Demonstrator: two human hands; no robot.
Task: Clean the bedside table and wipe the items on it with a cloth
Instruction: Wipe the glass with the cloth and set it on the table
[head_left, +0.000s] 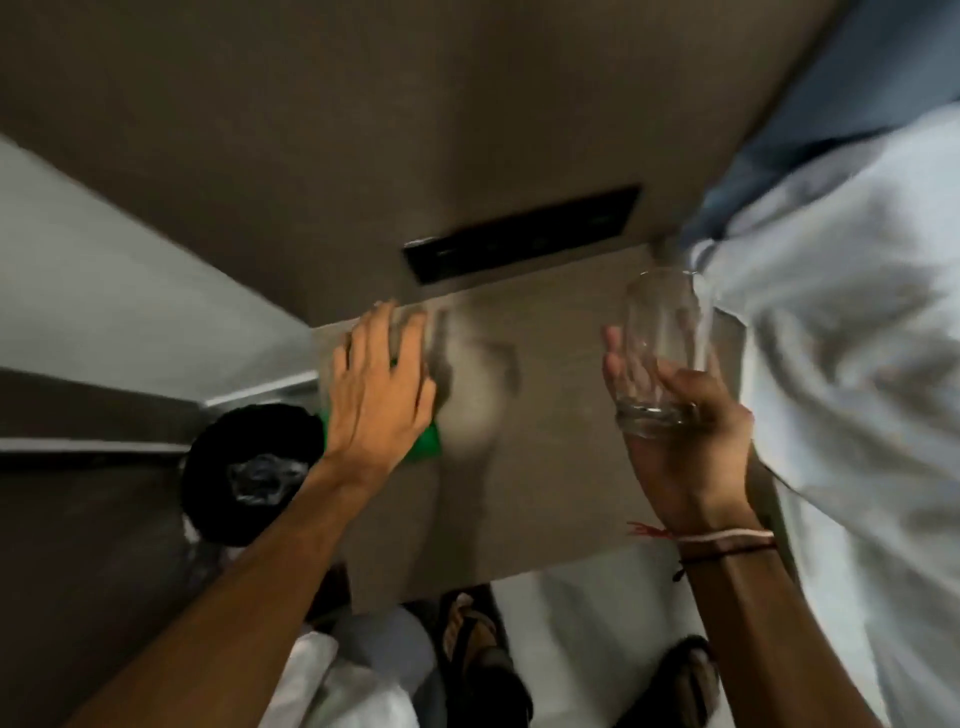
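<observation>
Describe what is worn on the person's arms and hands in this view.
Both forearms are bare, with no sleeves reaching them in view, and no gloves. The left hand and its wrist carry nothing. The right hand has threads tied around its wrist: a pale pinkish-white cord, a red thread with a frayed loose end, and a darker thread just below. Blur hides whether any rings are worn.

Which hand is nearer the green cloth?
Left. The left hand presses flat on the green cloth; the right hand holds a glass up, well to its right.
</observation>
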